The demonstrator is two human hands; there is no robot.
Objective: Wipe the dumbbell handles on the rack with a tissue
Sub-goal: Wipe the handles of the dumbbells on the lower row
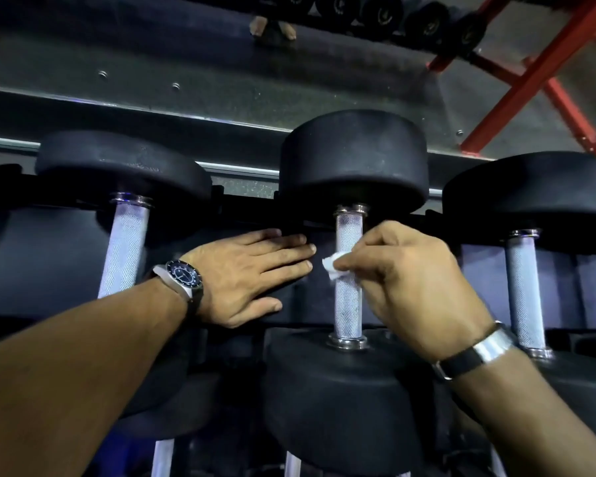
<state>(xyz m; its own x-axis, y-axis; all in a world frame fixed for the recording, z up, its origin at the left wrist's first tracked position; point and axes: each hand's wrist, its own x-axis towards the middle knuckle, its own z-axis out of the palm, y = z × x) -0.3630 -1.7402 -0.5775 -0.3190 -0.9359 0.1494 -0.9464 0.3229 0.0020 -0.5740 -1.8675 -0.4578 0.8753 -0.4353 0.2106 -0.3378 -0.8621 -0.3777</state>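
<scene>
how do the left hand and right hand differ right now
The left hand lies flat, fingers straight, against the dark rack; the right hand curls and pinches a white tissue on the middle dumbbell handle. The left wrist wears a dial watch, the right a plain band. Both are bare.

We see our left hand (252, 273) stretched out flat, fingers straight and together, thumb spread below, a dark-faced wristwatch (183, 277) on its wrist. Our right hand (417, 287) has fingers curled, pinching a small crumpled white tissue (332, 266); a silver-and-black band (475, 352) circles that wrist.
</scene>
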